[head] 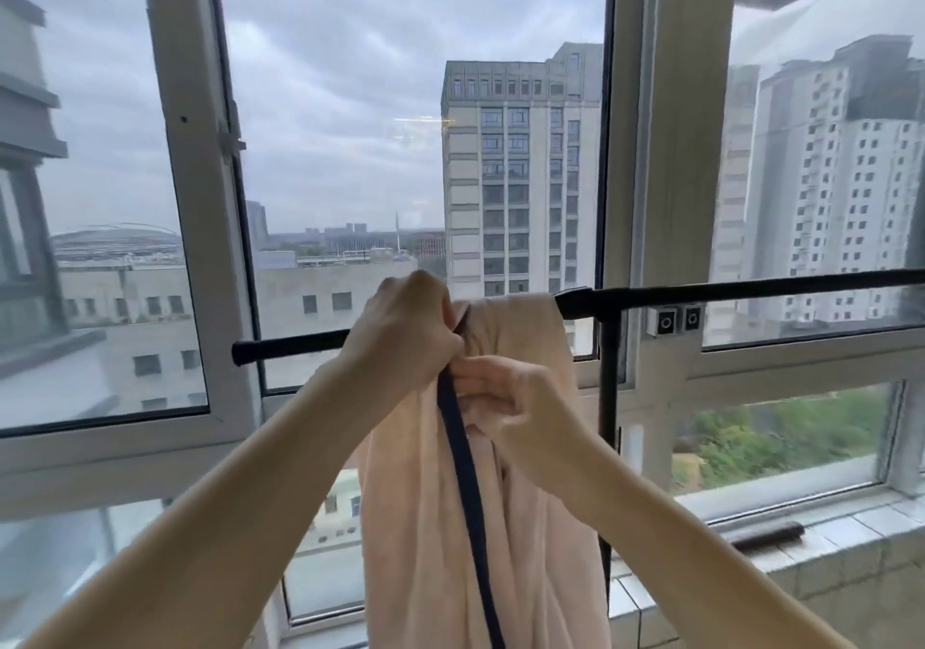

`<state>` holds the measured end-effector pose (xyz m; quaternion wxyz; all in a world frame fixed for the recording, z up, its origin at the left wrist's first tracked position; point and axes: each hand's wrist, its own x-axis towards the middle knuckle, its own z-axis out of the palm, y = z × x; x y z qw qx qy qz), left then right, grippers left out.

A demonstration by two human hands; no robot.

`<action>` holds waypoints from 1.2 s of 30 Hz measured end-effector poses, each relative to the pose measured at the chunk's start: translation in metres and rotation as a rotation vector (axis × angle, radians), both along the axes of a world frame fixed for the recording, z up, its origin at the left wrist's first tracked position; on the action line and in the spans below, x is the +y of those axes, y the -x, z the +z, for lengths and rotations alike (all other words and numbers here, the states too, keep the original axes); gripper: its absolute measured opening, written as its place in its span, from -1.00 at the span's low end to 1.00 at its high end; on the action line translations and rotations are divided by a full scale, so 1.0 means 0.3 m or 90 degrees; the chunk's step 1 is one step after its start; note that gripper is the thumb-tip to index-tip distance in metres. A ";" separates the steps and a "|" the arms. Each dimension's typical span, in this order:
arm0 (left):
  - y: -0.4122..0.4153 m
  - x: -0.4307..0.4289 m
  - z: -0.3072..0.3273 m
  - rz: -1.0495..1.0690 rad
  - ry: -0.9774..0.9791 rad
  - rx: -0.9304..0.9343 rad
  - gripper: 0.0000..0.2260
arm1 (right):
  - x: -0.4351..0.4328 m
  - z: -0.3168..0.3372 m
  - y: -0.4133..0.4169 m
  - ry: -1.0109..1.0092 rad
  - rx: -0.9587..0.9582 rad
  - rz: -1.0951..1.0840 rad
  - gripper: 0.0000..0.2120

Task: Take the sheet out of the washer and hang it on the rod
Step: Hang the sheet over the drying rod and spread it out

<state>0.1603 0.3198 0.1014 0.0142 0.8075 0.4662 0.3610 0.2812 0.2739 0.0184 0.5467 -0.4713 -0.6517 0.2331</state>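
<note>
A pale peach sheet [540, 523] with a dark navy trim strip hangs bunched over the black rod [726, 293], which runs across in front of the window. My left hand [405, 328] grips the sheet's top at the rod, fingers curled round the cloth and the trim. Just below it, my right hand [505, 398] pinches a fold of the same sheet. The cloth drapes down past the bottom of the view. The washer is out of sight.
The rod's black upright post [610, 428] stands just right of the sheet. Large window panes in pale frames [665, 148] fill the back. A tiled sill [826, 548] at lower right carries a dark cylinder [771, 534]. Two small square fittings [675, 320] sit on the frame.
</note>
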 end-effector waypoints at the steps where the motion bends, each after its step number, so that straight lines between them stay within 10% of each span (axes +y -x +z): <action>1: 0.000 0.003 0.004 0.003 0.011 0.002 -0.97 | 0.002 -0.004 -0.005 -0.002 -0.009 0.000 -0.55; 13: 0.088 -0.001 0.069 -0.277 0.475 -0.308 -0.92 | 0.098 0.187 -0.027 -0.255 -0.445 -0.326 -0.69; 31: 0.120 0.070 0.066 -0.052 -0.111 -0.045 -0.81 | 0.217 0.287 0.001 -0.216 -0.515 -0.422 -0.90; 36: 0.125 0.070 0.061 -0.059 -0.081 0.016 -0.85 | 0.246 0.328 -0.013 -0.087 -0.550 -0.413 -0.96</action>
